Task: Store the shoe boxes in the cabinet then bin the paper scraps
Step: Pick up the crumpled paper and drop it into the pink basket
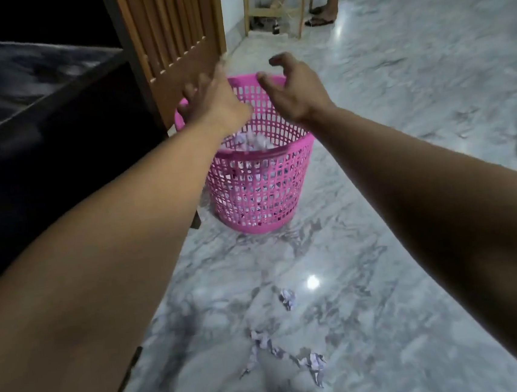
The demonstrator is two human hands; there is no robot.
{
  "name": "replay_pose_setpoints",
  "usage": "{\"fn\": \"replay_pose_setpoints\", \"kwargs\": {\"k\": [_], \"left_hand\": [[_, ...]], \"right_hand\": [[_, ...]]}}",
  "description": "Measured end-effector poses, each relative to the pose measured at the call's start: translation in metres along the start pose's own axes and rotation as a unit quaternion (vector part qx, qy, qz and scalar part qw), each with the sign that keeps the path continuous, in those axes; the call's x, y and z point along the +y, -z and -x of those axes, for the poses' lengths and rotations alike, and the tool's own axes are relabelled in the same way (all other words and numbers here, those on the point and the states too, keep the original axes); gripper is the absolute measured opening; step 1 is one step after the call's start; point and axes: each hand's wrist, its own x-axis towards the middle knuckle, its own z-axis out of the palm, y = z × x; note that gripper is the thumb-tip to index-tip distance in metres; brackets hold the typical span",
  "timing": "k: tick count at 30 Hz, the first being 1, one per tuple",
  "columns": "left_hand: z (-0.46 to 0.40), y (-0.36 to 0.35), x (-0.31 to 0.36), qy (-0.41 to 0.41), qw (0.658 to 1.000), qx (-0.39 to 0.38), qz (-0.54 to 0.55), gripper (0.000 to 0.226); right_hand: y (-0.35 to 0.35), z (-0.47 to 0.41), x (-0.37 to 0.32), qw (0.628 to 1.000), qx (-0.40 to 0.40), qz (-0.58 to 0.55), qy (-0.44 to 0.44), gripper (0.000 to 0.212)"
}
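Observation:
A pink plastic mesh bin (260, 192) stands on the marble floor, with crumpled white paper (253, 142) inside it. Both my arms reach out over its mouth. My left hand (213, 99) hovers above the bin's left rim, fingers spread and empty. My right hand (294, 88) hangs over the far rim, fingers curled apart, holding nothing. On the floor nearer to me lie loose paper scraps: one small ball (287, 299) and a scattered cluster (282, 354). No shoe boxes are in view.
A dark cabinet (39, 128) fills the left side, with a slatted wooden door (172, 39) behind the bin. Far back stand a light wooden rack (277, 7) and another person's legs in sandals (325, 3). Grey marble floor (417, 117) stretches to the right.

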Motion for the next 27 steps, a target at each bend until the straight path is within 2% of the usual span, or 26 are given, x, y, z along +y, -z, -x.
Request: {"fn": "replay_pose_setpoints", "kwargs": {"k": [2,3,4,5,7,9,11,12,14,18,20,22,25,27], "left_hand": [[0.048,-0.001,-0.006,-0.132,0.981,0.139,0.035,0.065],[0.076,-0.008,-0.015,-0.191,0.966,0.167,0.046,0.056],[0.104,-0.021,-0.031,-0.232,0.958,0.16,0.048,0.05],[0.135,-0.039,-0.051,-0.258,0.957,0.124,0.039,0.048],[0.198,-0.075,-0.096,-0.259,0.966,-0.011,0.009,0.054],[0.255,-0.105,-0.139,-0.212,0.959,-0.175,-0.067,0.076],[0.295,-0.131,-0.173,-0.185,0.93,-0.283,-0.147,0.099],[0.309,-0.142,-0.185,-0.184,0.922,-0.302,-0.159,0.103],[0.327,-0.158,-0.201,-0.209,0.914,-0.3,-0.175,0.097],[0.347,-0.176,-0.22,-0.29,0.903,-0.246,-0.198,0.058],[0.347,-0.18,-0.217,-0.307,0.91,-0.226,-0.161,0.035],[0.338,-0.182,-0.21,-0.306,0.909,-0.239,-0.153,0.021],[0.32,-0.182,-0.204,-0.269,0.909,-0.274,-0.163,0.018],[0.309,-0.177,-0.2,-0.256,0.91,-0.298,-0.136,0.013]], "right_hand": [[0.007,0.041,0.007,0.986,0.114,-0.092,0.082,0.04],[0.006,0.068,0.014,0.972,0.154,-0.135,0.118,0.029],[-0.001,0.099,0.026,0.964,0.165,-0.162,0.131,0.019],[-0.012,0.133,0.041,0.968,0.146,-0.167,0.116,0.013],[-0.04,0.206,0.077,0.987,0.054,-0.137,0.057,0.012],[-0.068,0.28,0.111,0.997,-0.045,-0.064,0.015,0.017],[-0.092,0.339,0.133,0.99,-0.139,0.018,0.003,0.033],[-0.102,0.362,0.14,0.982,-0.184,0.052,-0.004,0.042],[-0.116,0.393,0.145,0.964,-0.244,0.104,0.009,0.052],[-0.14,0.418,0.153,0.95,-0.266,0.139,0.087,0.032],[-0.143,0.409,0.156,0.952,-0.283,0.115,0.028,0.016],[-0.143,0.395,0.156,0.957,-0.276,0.053,-0.074,0.007],[-0.135,0.374,0.154,0.956,-0.179,-0.09,-0.213,0.018],[-0.13,0.36,0.153,0.961,-0.12,-0.125,-0.216,0.023]]}}
